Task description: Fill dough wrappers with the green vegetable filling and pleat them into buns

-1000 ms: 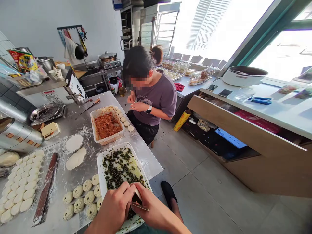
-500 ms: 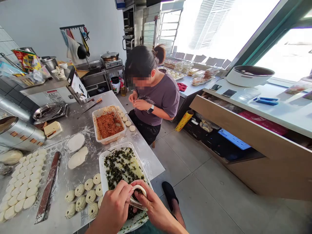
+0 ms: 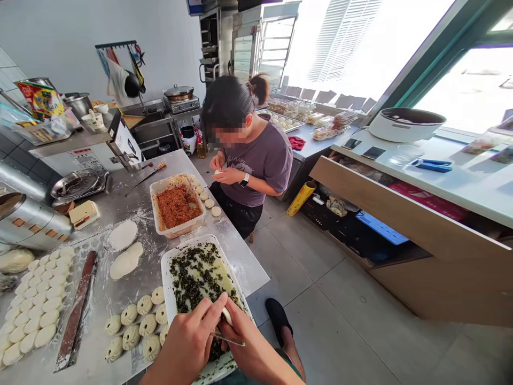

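Over the tray of chopped green filling [image 3: 200, 272], my left hand [image 3: 188, 334] and my right hand [image 3: 250, 334] meet around a filled dough wrapper [image 3: 227, 316]. Only a pale edge of it shows; my fingers hide the rest. Both hands are closed on this dough, with thumbs and fingertips pinched at its rim. A thin flat strip [image 3: 230, 338], perhaps a filling spatula, sticks out below the fingers toward my right hand. Left of the tray sit several pleated buns [image 3: 148, 324] in rows on the floured steel table [image 3: 112, 299].
Flattened dough rounds [image 3: 38, 299], a dark rolling pin [image 3: 76, 310], stacked wrappers [image 3: 127, 261] and a flour dish [image 3: 123, 235] lie leftward. Beyond the tray stand a tub of reddish filling [image 3: 176, 208] and a co-worker [image 3: 256, 155], hands on dough. An open drawer [image 3: 401, 208] juts out right.
My fingers have drawn together over the wrapper, whose rim stood as an open ring before. My right hand has turned inward. The co-worker's hands have shifted slightly, and a pale dough piece now shows there.
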Available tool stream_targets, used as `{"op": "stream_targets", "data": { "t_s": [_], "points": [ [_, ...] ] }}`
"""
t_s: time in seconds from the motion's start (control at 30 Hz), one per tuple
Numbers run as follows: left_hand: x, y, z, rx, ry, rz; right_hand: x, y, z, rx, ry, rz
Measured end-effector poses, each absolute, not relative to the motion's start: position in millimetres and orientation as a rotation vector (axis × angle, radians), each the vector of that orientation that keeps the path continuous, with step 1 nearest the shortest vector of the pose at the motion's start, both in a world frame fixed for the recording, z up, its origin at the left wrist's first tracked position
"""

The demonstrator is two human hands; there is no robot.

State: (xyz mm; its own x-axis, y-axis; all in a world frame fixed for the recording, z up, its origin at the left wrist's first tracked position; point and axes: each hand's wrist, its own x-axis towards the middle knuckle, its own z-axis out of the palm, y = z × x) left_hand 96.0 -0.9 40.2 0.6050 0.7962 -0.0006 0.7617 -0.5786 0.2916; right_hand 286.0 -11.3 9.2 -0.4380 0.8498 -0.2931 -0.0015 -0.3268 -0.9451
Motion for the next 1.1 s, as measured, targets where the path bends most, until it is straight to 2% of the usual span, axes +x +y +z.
{"op": "stream_targets", "data": {
  "t_s": [0.27,0.4,0.5,0.7,0.9,1.0,1.1],
  "points": [
    [99,-3,42,2.582,1.253,0.165,295,-2,18,-1.116,-1.346,1.929],
    [101,2,45,2.549,1.301,0.243,301,3,26,-1.109,-1.175,2.042],
    [101,4,45,2.531,1.326,0.374,299,1,21,-1.039,-1.087,1.986],
    [102,2,45,2.577,1.325,0.393,285,-7,7,-0.91,-0.959,2.045],
    [101,4,44,2.665,1.286,0.207,284,-5,10,-1.025,-1.198,1.911],
    [100,3,40,2.617,1.29,0.258,286,-3,13,-1.015,-1.211,1.994],
    [99,3,40,2.641,1.269,0.236,291,0,20,-1.073,-1.279,1.888]
  ]
}}
